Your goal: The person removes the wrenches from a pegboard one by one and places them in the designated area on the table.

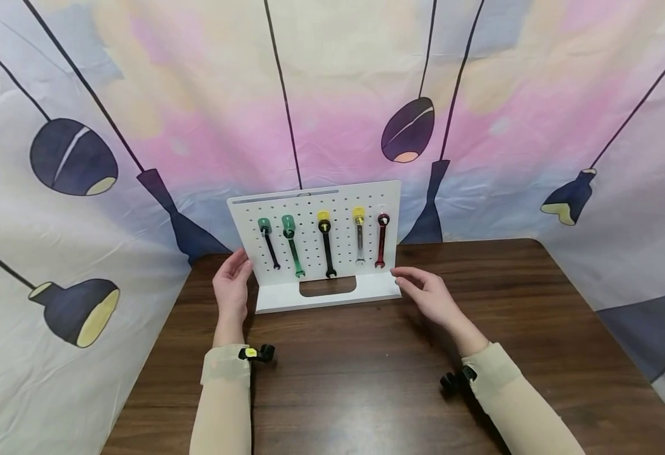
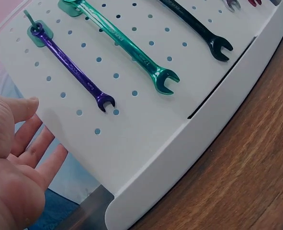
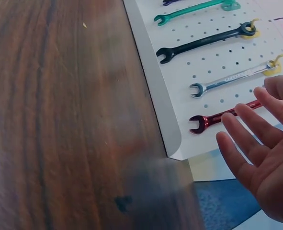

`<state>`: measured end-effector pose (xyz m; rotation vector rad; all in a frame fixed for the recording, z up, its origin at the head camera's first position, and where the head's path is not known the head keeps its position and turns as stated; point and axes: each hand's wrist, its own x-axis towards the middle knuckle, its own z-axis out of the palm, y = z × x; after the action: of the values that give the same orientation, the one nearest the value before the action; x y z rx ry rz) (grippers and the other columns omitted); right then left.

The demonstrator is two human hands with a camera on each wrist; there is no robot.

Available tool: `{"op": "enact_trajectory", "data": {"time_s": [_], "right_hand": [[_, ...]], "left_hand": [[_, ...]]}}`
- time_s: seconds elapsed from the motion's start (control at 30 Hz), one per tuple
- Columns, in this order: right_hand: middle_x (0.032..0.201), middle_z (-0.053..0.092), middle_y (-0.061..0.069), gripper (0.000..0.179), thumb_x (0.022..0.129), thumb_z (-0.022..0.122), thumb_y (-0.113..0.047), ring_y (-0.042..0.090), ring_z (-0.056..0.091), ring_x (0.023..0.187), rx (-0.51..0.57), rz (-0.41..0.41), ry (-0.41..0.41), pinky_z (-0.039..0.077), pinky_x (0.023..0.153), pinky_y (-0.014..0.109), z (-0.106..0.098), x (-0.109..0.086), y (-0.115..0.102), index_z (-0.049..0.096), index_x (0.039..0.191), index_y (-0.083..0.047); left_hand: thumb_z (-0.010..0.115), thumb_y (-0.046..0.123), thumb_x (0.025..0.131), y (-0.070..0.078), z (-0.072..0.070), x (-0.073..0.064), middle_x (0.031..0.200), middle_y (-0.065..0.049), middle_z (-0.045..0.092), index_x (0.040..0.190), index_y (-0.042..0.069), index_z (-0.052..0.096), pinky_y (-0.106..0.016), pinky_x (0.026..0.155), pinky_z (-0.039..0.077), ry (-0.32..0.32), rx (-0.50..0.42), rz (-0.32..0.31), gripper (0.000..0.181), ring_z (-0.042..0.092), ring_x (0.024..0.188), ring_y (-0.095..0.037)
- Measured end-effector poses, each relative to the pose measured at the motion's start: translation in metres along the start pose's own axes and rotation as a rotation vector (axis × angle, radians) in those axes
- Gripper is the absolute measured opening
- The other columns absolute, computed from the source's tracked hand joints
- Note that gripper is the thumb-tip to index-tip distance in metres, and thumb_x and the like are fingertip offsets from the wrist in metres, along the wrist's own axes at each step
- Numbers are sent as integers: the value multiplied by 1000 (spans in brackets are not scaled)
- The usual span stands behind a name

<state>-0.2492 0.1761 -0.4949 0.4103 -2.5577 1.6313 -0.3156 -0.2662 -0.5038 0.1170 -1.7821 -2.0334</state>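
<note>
Woodgrain tabletop [image 1: 343,379] fronts lamp-printed cloth [image 1: 343,95], left hand [image 1: 232,285] and right hand [image 1: 431,298] flanking a pegboard [image 1: 343,237], fingers [image 3: 234,157] apart.

1. The board [image 1: 311,253] stands on the table [image 1: 332,366], the backdrop [image 1: 343,95] behind both.
2. Five wrenches [image 1: 327,246] hang side by side on the board — its slot [image 1: 328,287] lies below the middle one.
3. Left hand [image 1: 232,284]: at the board's left edge.
4. Right hand [image 1: 430,296]: near its lower right corner.

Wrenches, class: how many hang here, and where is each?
5 on the pegboard, left to right in head view: purple wrench, green wrench, black wrench, silver wrench, red wrench.
</note>
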Motion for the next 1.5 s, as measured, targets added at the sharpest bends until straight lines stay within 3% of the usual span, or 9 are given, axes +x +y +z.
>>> {"op": "enact_trajectory", "data": {"time_s": [0.27,0.4,0.57,0.9,1.17,1.5], "right_hand": [[134,68,27,38,111,63,-27,46,68,117,96,-4,-34,57,99,58,-2,15,-3,68,139,-1],[134,67,29,37,112,62,-24,41,68,119,137,-11,-47,56,100,59,-1,19,-4,67,139,1],[134,69,22,34,111,63,-24,32,70,118,119,-17,-45,58,99,54,0,21,-6,69,137,-2],[136,70,15,35,111,64,-26,32,69,118,112,11,-43,59,98,53,-1,23,-7,71,135,-3],[136,69,19,39,111,63,-25,36,69,118,184,15,-46,56,100,58,0,26,-6,67,137,3],[135,68,22,38,112,62,-26,34,69,118,200,25,-25,58,99,52,6,34,-1,67,137,1]], "left_hand": [[77,6,100,-1,0,9,118,-2,73,135,0,71,-20,89,56,39,62,21,36,67,105,-14],[80,5,97,-1,1,13,110,2,73,131,0,72,-21,85,58,44,56,16,35,67,99,-13],[83,8,96,4,3,18,106,0,73,126,0,72,-23,84,60,23,67,8,33,68,94,-12],[84,6,95,9,3,23,96,2,70,117,1,72,-24,80,62,-2,36,-22,26,69,86,-10],[83,2,95,10,1,24,95,2,71,113,4,72,-25,79,62,-15,11,-44,22,70,86,-10],[80,3,97,10,-3,26,97,3,71,112,11,72,-25,79,62,-55,49,-41,20,70,88,-10]]}}
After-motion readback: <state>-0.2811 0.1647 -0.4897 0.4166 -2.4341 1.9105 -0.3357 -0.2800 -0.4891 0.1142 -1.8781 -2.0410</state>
